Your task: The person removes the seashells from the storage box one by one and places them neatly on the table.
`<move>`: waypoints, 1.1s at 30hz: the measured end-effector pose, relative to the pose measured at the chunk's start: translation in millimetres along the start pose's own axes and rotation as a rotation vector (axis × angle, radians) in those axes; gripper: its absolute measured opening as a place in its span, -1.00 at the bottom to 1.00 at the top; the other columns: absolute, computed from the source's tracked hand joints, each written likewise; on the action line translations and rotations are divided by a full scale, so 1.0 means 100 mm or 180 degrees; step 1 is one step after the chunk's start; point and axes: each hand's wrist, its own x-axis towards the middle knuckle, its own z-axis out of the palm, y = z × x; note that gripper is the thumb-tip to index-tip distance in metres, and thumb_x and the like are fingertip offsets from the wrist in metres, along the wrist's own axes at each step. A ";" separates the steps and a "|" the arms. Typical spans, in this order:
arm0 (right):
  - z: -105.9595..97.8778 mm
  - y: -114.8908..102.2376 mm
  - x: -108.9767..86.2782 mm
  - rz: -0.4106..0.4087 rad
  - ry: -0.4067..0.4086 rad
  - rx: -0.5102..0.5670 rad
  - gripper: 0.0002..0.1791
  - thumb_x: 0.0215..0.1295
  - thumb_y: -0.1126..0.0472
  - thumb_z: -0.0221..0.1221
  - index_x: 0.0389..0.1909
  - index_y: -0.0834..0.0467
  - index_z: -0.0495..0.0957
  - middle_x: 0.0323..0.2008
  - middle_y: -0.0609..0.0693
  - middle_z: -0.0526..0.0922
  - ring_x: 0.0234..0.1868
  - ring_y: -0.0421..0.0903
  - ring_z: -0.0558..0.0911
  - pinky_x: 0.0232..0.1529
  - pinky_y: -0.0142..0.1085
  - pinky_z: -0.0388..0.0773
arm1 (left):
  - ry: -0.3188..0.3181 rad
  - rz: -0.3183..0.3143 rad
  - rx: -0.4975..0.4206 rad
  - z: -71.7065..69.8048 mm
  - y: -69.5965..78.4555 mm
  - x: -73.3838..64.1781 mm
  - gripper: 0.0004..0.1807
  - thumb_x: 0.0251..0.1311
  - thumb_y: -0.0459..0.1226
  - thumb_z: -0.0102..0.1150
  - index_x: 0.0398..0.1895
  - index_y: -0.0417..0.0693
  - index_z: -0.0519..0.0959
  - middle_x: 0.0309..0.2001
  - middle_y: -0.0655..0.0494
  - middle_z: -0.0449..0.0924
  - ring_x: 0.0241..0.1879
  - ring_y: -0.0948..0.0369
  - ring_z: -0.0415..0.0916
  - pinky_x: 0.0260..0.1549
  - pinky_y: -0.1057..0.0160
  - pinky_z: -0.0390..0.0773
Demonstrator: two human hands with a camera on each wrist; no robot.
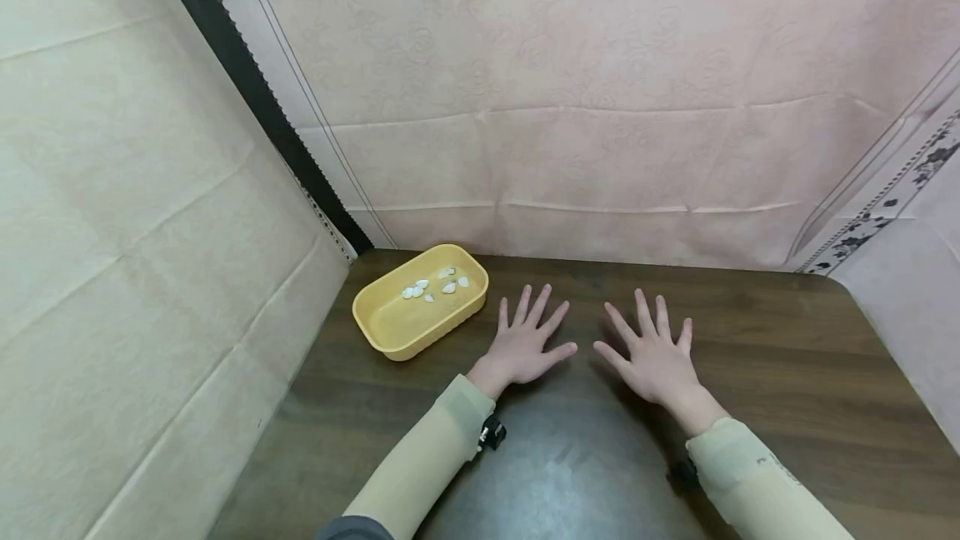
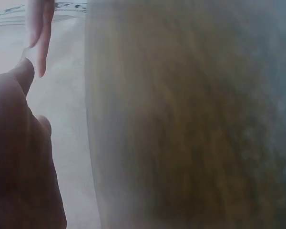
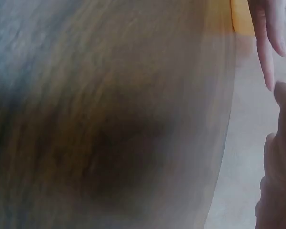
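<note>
My left hand (image 1: 522, 348) is held over the table with its fingers spread and straight, palm down and holding nothing. To its right, my right hand (image 1: 655, 362) is spread the same way, thumb toward the left thumb with a gap between them. Left of the left hand sits a yellow rectangular tray (image 1: 371, 325) with several small white pieces (image 1: 448, 287) scattered inside it. In the left wrist view, the left hand (image 2: 21, 157) shows at the left edge. The right wrist view has the right hand (image 3: 281, 157) along its right side.
A dark wood-grain table (image 1: 577, 473) spans the lower part of the head view. Pale cloth (image 1: 600, 107) hangs behind its far edge, and more cloth (image 1: 135, 273) covers the left side. A black strip (image 1: 255, 82) runs down the left corner.
</note>
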 end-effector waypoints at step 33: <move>-0.14 -0.02 -0.11 0.0091 0.0604 0.2013 -0.43 0.63 -0.11 0.18 0.50 0.06 0.52 0.30 0.25 0.66 0.23 0.21 0.69 0.23 0.23 0.62 | 0.3344 -0.1805 -0.2016 -0.63 -1.62 -1.34 -0.47 0.27 -0.38 0.43 0.33 -0.20 0.64 0.24 -0.20 0.60 0.09 -0.18 0.57 -0.13 0.18 0.53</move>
